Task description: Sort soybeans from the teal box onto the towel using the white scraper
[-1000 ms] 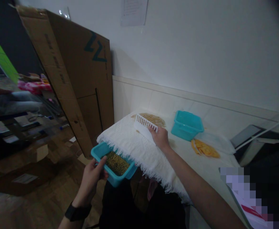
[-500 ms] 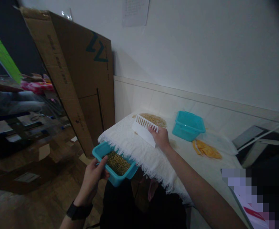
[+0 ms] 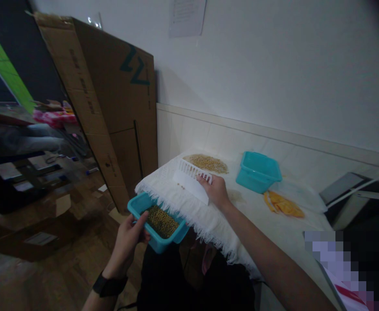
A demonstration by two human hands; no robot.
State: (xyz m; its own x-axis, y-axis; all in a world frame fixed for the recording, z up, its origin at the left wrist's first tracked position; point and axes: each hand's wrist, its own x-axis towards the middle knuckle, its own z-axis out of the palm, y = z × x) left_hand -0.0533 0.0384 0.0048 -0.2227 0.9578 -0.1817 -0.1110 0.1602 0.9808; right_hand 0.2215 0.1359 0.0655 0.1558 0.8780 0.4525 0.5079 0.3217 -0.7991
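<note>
Lower centre of the head view: my left hand [image 3: 129, 239] grips the teal tub [image 3: 159, 222], part-filled with beans, under the fringed edge of the cloth [image 3: 176, 201]. Mid-frame, my right hand [image 3: 217, 192] pinches the white toothed scraper [image 3: 191, 183]. I judge much is left to do: the bean pile [image 3: 207, 163] lies beyond it.
</note>
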